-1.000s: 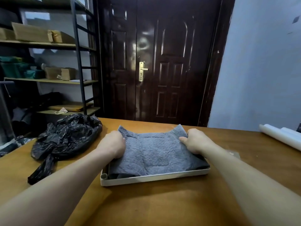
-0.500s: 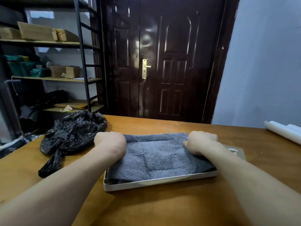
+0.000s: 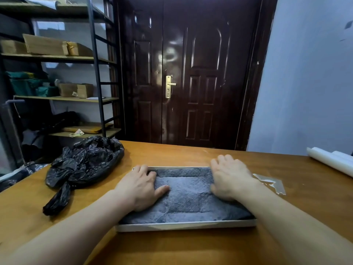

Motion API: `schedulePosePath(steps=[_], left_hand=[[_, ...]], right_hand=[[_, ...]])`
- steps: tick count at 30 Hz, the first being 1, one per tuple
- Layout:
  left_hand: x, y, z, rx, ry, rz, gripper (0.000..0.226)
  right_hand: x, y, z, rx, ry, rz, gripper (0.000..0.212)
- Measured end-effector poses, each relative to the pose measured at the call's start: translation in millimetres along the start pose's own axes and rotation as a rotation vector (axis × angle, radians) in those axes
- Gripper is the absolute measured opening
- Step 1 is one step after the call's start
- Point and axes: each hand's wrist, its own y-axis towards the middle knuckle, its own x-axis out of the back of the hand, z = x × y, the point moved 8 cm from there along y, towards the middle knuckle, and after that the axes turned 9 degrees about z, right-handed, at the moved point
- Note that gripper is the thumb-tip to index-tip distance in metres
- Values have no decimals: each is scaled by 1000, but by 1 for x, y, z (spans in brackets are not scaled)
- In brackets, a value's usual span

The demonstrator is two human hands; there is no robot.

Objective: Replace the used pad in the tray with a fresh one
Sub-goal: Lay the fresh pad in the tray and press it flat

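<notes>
A grey quilted pad (image 3: 186, 199) lies flat inside a shallow white tray (image 3: 185, 225) on the wooden table. My left hand (image 3: 141, 185) rests palm down on the pad's left side, fingers spread and reaching the tray's far left corner. My right hand (image 3: 229, 175) presses flat on the pad's right side, fingers at the far right rim. Neither hand grips anything. The pad's far edge stands folded up against the tray's back wall.
A crumpled, tied black plastic bag (image 3: 82, 167) lies left of the tray. White rolled sheets (image 3: 332, 159) lie at the table's far right edge. A patch of peeled surface (image 3: 271, 182) marks the table right of the tray. Shelving (image 3: 57, 77) and a dark door (image 3: 191, 73) stand behind.
The pad's raised far corners have been pushed down into the tray. Both hands went from pinching the corners to lying flat with fingers spread.
</notes>
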Motion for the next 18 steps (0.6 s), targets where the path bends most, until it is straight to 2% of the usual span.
schedulePosePath(steps=[2, 5, 8, 11, 15, 18], left_hand=[[-2, -2, 2, -31, 37, 32, 105], [-4, -4, 2, -61, 140, 102, 119], [-4, -3, 0, -70, 191, 135, 126], [0, 0, -1, -81, 155, 147, 130], [16, -10, 6, -217, 48, 195, 128], [15, -23, 20, -271, 105, 354, 128]], right_hand=[[-16, 1, 12, 148, 124, 107, 63], [-38, -4, 11, 175, 273, 207, 75], [-46, -9, 11, 142, 246, 216, 99], [-43, -11, 14, 126, 207, 258, 114], [-22, -15, -1, 208, 234, 289, 115], [-16, -29, -21, 305, 117, 380, 118]])
